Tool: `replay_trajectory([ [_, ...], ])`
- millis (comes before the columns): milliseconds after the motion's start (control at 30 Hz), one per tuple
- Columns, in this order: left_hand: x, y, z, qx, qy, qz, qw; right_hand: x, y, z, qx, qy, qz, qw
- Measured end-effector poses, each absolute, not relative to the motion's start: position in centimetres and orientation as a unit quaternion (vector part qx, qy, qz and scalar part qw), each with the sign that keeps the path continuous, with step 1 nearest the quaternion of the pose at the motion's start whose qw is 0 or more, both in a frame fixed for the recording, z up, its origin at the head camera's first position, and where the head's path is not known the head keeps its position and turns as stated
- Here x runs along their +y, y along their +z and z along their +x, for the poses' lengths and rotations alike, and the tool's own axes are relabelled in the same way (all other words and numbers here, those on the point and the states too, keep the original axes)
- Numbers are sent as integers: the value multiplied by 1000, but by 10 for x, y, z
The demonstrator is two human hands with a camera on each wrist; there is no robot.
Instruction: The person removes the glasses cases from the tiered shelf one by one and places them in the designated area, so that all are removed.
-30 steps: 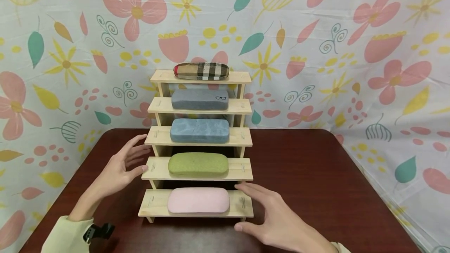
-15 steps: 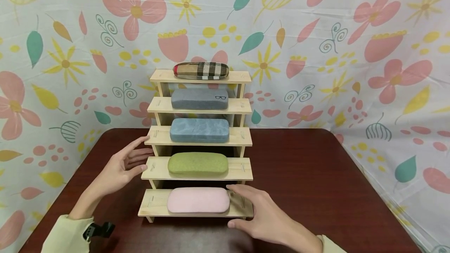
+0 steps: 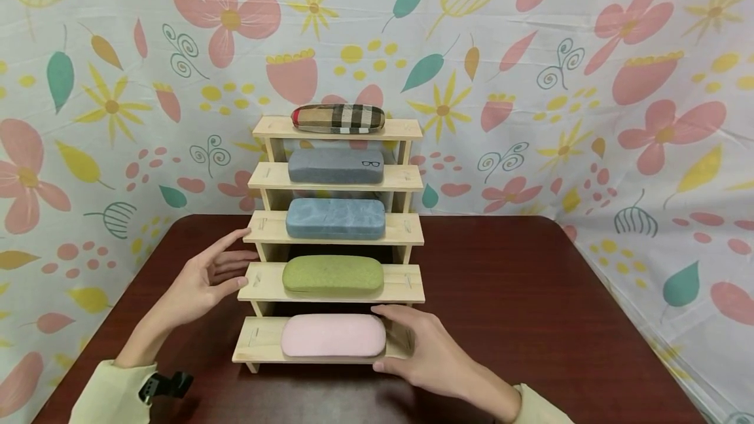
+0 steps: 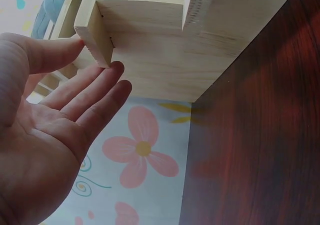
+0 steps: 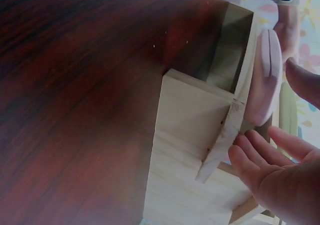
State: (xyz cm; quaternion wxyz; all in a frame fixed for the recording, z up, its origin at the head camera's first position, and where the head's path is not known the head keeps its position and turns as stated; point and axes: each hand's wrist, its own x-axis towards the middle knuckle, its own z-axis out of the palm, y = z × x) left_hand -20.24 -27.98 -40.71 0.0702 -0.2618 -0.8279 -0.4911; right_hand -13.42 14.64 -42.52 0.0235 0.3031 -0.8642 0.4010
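Note:
A pink glasses case point(image 3: 333, 335) lies on the lowest step of a wooden stepped shelf point(image 3: 255, 337). My right hand point(image 3: 438, 353) is at the case's right end, thumb in front and index finger behind. In the right wrist view its fingers are spread beside the pink case point(image 5: 265, 77), with a gap between thumb and case. My left hand point(image 3: 197, 286) rests against the shelf's left side, fingers extended. In the left wrist view the left hand's point(image 4: 55, 120) thumb and fingertips touch the end of a wooden board point(image 4: 95, 37).
Higher steps bear a green case point(image 3: 332, 274), a light blue case point(image 3: 336, 218), a grey-blue case point(image 3: 336, 167) with a glasses mark, and a plaid case point(image 3: 338, 119) on top. Everything stands on a dark red-brown table point(image 3: 501, 280) before a floral cloth point(image 3: 501, 51).
My right hand has moved left, from the lowest step's right edge to the right end of the pink glasses case. My left fingers have shifted slightly against the shelf. The cases have not moved.

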Motion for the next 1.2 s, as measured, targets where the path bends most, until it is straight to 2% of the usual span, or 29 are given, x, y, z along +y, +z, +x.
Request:
replay_trajectory([
  [233, -280, -408, -203, -831, -485, -261, 76, 140, -429, -137, -868, 401, 293, 20],
  [467, -281, -408, -202, -833, -484, -259, 74, 137, -432, -139, -860, 422, 288, -10],
  [1200, -281, -407, -202, -828, -489, -266, 73, 130, -436, -144, -862, 415, 291, 7],
])
